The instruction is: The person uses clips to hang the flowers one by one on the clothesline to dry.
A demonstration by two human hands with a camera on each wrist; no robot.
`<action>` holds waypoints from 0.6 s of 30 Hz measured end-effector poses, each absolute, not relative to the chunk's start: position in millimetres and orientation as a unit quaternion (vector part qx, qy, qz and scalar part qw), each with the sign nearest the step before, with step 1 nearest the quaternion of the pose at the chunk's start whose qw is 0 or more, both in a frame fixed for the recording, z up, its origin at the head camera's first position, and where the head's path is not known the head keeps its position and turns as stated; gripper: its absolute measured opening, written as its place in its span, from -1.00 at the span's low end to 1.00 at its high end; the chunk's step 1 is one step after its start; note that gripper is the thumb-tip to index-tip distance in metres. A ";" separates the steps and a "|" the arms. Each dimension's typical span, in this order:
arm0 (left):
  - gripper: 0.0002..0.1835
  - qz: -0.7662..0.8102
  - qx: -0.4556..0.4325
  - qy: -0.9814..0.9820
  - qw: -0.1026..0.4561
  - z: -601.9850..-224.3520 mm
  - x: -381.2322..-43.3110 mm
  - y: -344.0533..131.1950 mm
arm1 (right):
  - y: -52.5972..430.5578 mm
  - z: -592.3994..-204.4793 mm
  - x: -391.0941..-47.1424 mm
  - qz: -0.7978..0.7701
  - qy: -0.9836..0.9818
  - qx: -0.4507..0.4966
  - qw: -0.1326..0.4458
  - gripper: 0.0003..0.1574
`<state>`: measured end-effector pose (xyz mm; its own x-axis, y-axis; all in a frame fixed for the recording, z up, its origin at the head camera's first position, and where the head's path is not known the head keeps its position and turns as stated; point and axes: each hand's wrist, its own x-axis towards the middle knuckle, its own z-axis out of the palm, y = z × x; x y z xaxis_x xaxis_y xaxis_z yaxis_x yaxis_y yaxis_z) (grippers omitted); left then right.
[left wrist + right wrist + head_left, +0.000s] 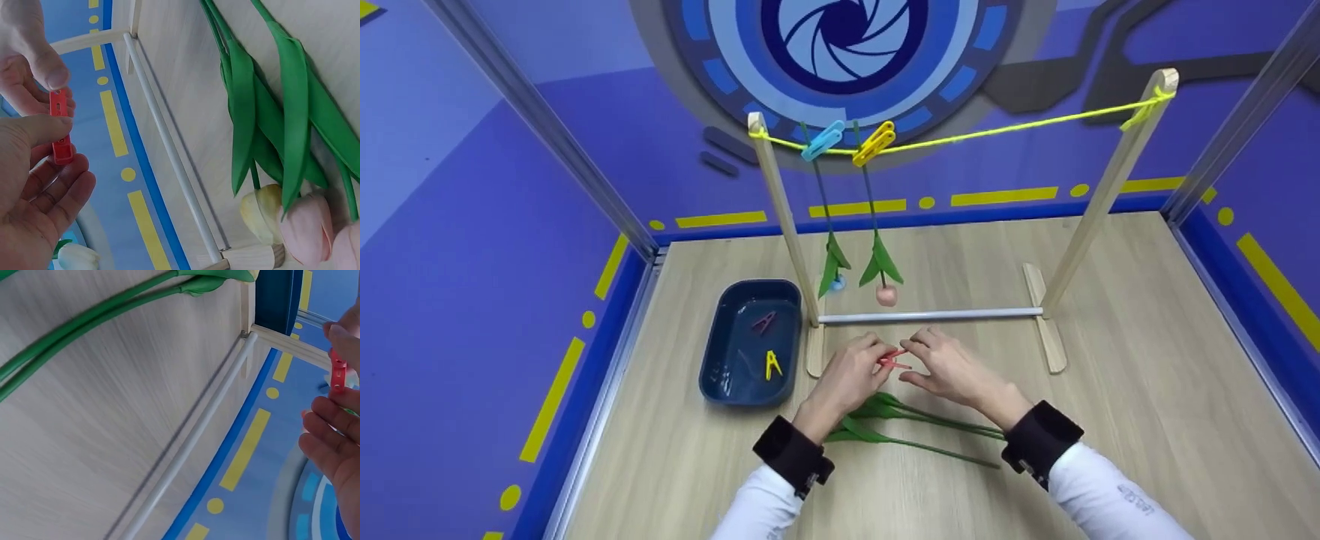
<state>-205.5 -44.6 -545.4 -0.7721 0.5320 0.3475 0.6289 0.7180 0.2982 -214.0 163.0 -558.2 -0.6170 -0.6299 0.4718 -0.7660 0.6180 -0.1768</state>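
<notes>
Purple walls with yellow dashes and a blue aperture emblem close in a pale wood-grain surface (1110, 390). Just near of the white crossbar (930, 316) of a small wooden drying rack (780, 217), both hands meet over a small red plastic clothespin (891, 358). The left hand (851, 375) pinches it between thumb and curled fingers — the left wrist view shows the thumb across its lower part — and the right hand (952, 369) pinches its other end with the fingertips. The clothespin is held clear of the surface, its long axis running roughly left to right between the two hands in the head view; which end is the mouth I cannot tell.

Under and near of the hands lie several artificial tulips with long green stems (915, 431), stems running to the right and near, leaves bunched to the left below the left hand. In the left wrist view their pale pink and cream heads (298, 225) rest on the surface beside the rack's foot.

To the left sits a dark blue rectangular plastic tray (712, 352), holding a yellow clothespin (772, 364) toward its near right part and a dark red clothespin (764, 322) farther back.

A yellow string (1005, 129) spans the rack's two posts. At its left end a light blue clothespin (822, 140) and a yellow clothespin on the line (874, 142) each clip one tulip hung head down — a bluish head (837, 283) on the left, a pink head (886, 295) on the right.
</notes>
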 end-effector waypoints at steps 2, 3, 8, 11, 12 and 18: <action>-0.83 -0.200 -0.323 -0.917 0.124 -545.8 -204.3 -42.9 | 163.5 -561.7 -214.2 0.186 -0.874 0.403 0.198 -0.56; -0.83 -0.200 -0.324 -0.916 0.124 -545.9 -203.7 -42.2 | 163.8 -563.4 -214.2 0.189 -0.870 0.407 0.205 -0.60; -0.81 -0.233 -0.308 -0.917 0.096 -548.1 -202.5 -40.4 | 166.3 -569.9 -214.1 0.211 -0.853 0.417 0.232 -0.66; -0.77 -0.288 -0.280 -0.914 0.062 -549.0 -202.9 -41.6 | 167.5 -571.4 -214.7 0.220 -0.847 0.415 0.251 -0.64; -0.75 -0.307 -0.271 -0.911 0.052 -549.3 -203.2 -42.6 | 168.2 -571.4 -214.8 0.221 -0.845 0.414 0.255 -0.64; -0.64 -0.386 -0.211 -0.898 -0.004 -553.7 -204.9 -48.3 | 172.1 -570.9 -214.7 0.225 -0.844 0.407 0.266 -0.61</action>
<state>-204.9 -48.3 -553.7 -0.9107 0.3824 0.1566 0.3768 0.6132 0.6942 -214.7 172.1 -570.9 -0.5268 -0.5677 0.6326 -0.8069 0.5678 -0.1624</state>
